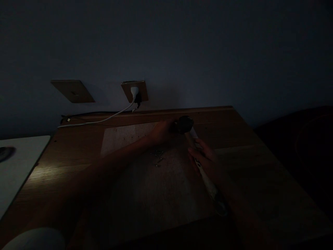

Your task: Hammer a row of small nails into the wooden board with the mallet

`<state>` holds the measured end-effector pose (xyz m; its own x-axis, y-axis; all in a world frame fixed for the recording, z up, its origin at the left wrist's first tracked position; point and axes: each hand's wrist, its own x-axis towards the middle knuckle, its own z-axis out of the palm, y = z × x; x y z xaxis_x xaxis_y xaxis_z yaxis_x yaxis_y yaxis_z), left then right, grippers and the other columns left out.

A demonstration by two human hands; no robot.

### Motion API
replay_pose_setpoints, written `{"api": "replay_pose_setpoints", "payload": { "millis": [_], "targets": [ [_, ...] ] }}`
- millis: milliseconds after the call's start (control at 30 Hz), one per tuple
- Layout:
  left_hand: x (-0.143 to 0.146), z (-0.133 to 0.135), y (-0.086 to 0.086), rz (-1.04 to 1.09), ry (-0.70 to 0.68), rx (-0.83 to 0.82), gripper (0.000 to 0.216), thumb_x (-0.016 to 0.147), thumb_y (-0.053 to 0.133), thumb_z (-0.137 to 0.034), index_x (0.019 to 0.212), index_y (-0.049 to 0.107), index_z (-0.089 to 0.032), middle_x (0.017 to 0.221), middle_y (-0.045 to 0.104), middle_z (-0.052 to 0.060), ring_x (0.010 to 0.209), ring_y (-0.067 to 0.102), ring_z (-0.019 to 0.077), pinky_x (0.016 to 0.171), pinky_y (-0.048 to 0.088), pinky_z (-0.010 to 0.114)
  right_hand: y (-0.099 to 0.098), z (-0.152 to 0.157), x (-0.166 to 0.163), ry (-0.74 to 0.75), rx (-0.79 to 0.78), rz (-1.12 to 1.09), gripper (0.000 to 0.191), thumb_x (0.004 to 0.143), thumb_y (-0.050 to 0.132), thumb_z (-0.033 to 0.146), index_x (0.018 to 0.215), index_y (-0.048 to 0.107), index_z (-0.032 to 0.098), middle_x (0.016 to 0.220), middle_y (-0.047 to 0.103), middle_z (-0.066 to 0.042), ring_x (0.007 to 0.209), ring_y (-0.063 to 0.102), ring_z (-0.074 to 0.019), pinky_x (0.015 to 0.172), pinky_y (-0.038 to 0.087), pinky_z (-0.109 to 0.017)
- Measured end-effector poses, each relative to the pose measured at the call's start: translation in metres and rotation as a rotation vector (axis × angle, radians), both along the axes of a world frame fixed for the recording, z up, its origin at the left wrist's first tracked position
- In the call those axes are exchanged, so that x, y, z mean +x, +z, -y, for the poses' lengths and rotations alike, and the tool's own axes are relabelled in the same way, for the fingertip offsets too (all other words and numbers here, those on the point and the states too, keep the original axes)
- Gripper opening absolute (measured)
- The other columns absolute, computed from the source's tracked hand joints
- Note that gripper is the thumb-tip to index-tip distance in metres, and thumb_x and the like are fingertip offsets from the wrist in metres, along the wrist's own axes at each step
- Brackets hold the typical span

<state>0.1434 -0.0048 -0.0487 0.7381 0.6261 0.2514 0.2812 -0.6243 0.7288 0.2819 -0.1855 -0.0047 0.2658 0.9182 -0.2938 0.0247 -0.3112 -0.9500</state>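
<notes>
The scene is very dim. In the head view my right hand (206, 159) is wrapped round the pale handle of a hammer (191, 139), whose dark head is at the far end and whose grip slants back toward me. My left hand (160, 132) is closed near the far edge of a thin board (166, 194), just left of the hammer head. Its fingertips are lost in shadow, so what they pinch, if anything, cannot be made out. Several loose nails (157, 158) lie on the board nearer to me than my left hand.
Under the board is a wooden table (249, 166) against a wall. An outlet (135, 92) holds a white plug, its cable (104, 119) running left along the table's back edge. A white surface (23, 156) adjoins at left. A rounded pale object (36, 239) is at lower left.
</notes>
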Motion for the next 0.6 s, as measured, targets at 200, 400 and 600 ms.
{"api": "replay_pose_setpoints", "payload": {
  "millis": [200, 400, 600],
  "targets": [
    [-0.023, 0.000, 0.026, -0.044, -0.098, 0.161, 0.049, 0.083, 0.070, -0.020, 0.131, 0.062, -0.015, 0.126, 0.071, 0.013, 0.113, 0.069, 0.0254, 0.096, 0.054, 0.036, 0.002, 0.000, 0.001, -0.046, 0.033, -0.019, 0.054, 0.074, 0.074, 0.058, 0.110, 0.053, 0.024, 0.060, 0.059, 0.011, 0.034, 0.045, -0.0090, 0.031, 0.037, -0.022],
    [-0.080, 0.028, 0.073, -0.529, -0.282, 0.274, 0.021, 0.090, 0.065, -0.033, 0.104, 0.067, -0.018, 0.104, 0.068, 0.007, 0.087, 0.065, 0.0190, 0.075, 0.048, 0.028, 0.000, 0.001, 0.004, -0.111, 0.053, -0.054, 0.049, 0.073, 0.078, 0.055, 0.103, 0.053, 0.025, 0.061, 0.059, 0.010, 0.035, 0.045, -0.0084, 0.031, 0.035, -0.021],
    [-0.084, 0.039, 0.070, -0.671, -0.310, 0.207, 0.014, 0.089, 0.062, -0.028, 0.097, 0.066, -0.017, 0.105, 0.065, 0.007, 0.087, 0.064, 0.0188, 0.072, 0.045, 0.029, -0.001, 0.000, 0.003, -0.073, 0.072, -0.051, 0.051, 0.073, 0.077, 0.055, 0.108, 0.054, 0.024, 0.059, 0.059, 0.011, 0.034, 0.043, -0.0087, 0.030, 0.034, -0.022]
  ]
}}
